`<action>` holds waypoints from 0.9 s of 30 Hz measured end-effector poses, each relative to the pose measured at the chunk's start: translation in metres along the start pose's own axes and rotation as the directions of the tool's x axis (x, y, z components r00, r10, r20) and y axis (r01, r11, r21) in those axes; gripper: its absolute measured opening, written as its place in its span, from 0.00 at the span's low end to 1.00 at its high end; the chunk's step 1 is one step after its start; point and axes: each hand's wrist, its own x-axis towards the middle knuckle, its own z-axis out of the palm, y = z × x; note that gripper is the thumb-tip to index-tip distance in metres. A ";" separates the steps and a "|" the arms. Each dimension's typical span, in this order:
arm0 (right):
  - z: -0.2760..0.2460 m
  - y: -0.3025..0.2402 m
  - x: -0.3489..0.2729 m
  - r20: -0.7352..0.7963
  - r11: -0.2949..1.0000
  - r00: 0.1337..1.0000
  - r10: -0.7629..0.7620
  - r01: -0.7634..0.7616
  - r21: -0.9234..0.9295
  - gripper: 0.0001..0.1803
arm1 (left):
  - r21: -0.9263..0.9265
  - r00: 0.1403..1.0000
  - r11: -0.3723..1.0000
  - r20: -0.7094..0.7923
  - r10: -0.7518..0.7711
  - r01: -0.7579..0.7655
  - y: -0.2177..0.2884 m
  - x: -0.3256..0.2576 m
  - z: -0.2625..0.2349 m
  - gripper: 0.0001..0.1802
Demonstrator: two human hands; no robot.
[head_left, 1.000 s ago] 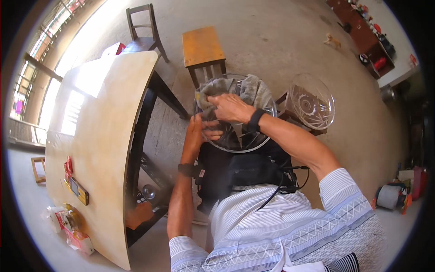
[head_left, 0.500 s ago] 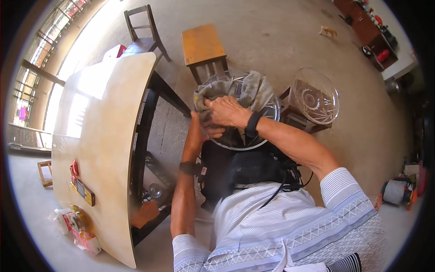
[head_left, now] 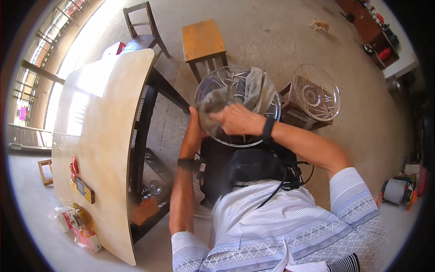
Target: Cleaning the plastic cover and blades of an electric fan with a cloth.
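Since prev frame, right hand (head_left: pixel 236 119) slid left across glass bowl (head_left: pixel 237 105), pressing grey cloth (head_left: pixel 212 105) to its inner wall. Left hand (head_left: pixel 194 128) grips bowl's left rim from below. Bowl held over lap, not on bench (head_left: pixel 97 136). Head view: 2nd glass bowl (head_left: pixel 315 92) on stool just right; wooden stool (head_left: pixel 203 41) and chair (head_left: pixel 142 27) beyond.
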 end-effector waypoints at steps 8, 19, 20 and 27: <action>0.008 0.012 0.012 -0.005 0.999 1.000 -0.016 0.016 0.038 0.18 | 0.034 1.000 0.999 0.029 0.013 -0.014 -0.003 -0.004 -0.005 0.49; 0.001 0.020 -0.047 0.102 0.998 0.994 -0.038 0.043 -0.053 0.29 | 0.145 0.997 0.989 -0.079 -0.003 0.014 -0.003 0.000 -0.005 0.49; -0.002 0.024 -0.033 0.056 0.999 0.998 0.009 -0.006 -0.051 0.28 | 0.090 0.998 0.996 -0.062 -0.006 0.011 -0.002 0.000 -0.001 0.48; 0.001 0.048 0.030 -0.143 0.991 0.984 0.102 -0.113 -0.069 0.23 | 0.048 0.997 0.997 -0.047 0.061 -0.058 -0.005 -0.004 -0.005 0.31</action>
